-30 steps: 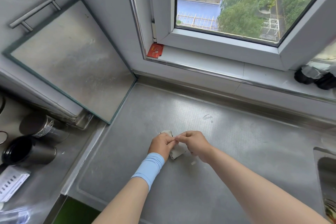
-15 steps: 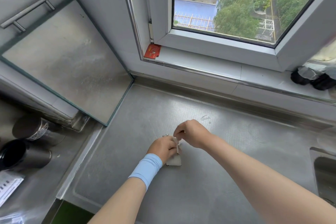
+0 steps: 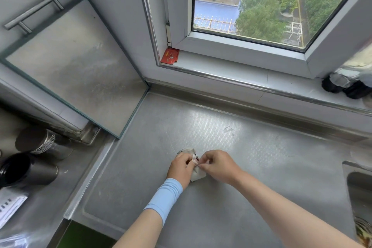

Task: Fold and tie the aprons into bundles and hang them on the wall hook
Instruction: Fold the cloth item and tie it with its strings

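Small pale folded apron bundle lay on steel counter at lower centre of frame, left hand fingers closed on it, right hand pinching its edge.

Two hands: left hand, right hand. One small cloth bundle. One blue wristband. Two dark cups. One red packet. One bar handle.

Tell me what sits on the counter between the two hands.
In the head view, the small folded apron bundle lies between the left hand and the right hand; both pinch it on the steel counter.
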Demonstrator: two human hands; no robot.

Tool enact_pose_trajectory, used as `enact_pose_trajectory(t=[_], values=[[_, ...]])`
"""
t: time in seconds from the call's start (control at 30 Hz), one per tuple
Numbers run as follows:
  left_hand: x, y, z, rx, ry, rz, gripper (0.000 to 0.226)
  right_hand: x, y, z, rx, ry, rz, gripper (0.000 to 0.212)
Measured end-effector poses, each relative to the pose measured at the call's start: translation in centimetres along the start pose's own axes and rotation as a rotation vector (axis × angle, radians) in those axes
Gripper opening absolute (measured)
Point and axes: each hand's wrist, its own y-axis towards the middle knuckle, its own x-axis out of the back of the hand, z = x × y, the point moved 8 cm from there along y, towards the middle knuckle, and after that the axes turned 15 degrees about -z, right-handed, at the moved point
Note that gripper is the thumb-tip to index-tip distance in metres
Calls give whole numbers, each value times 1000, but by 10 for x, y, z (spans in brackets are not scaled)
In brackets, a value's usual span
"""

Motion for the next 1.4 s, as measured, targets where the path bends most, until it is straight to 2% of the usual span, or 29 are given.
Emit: enact_pose_trajectory(t=[0.07,0.13,0.27,0.37,0.47,0.57,0.63,0.67,0.73,0.8,0.9,1.0,1.07,1.2,1.4], values=[[-2,1,1,-26,67,60,10,1,-8,8,148,-109,-181,28],[-3,1,2,-36,107,107,16,2,-19,18,229,-87,-328,32],[-3,-2,7,31,119,191,22,-8,-29,23,155,24,-296,22],[-3,-4,14,116,82,225,23,-3,-33,29,204,12,-381,13],[-1,-9,17,253,-77,208,19,3,-34,31,267,-8,-443,9],[-2,-16,23,505,-376,169,23,6,-31,33,294,-21,-451,7],[-2,-16,30,568,-413,136,29,8,-30,38,355,-101,-480,9],[-3,-16,33,574,-396,125,31,8,-28,41,383,-163,-478,8],[-4,-18,36,627,-443,90,19,2,-23,42,416,-281,-392,4],[-6,-20,43,708,-496,37,10,-10,-19,37,403,-388,-235,16],[-3,-18,48,695,-463,-46,19,-19,-18,32,382,-494,-91,30],[-1,-20,51,669,-424,-70,23,-21,-14,28,340,-549,-22,32],[-1,-19,53,645,-404,-81,23,-20,-11,29,291,-462,19,30],[-1,-19,57,629,-434,-94,24,-9,-1,23,44,-23,23,24],[3,-13,60,618,-392,-116,19,2,5,-7,-151,-36,12,22]])
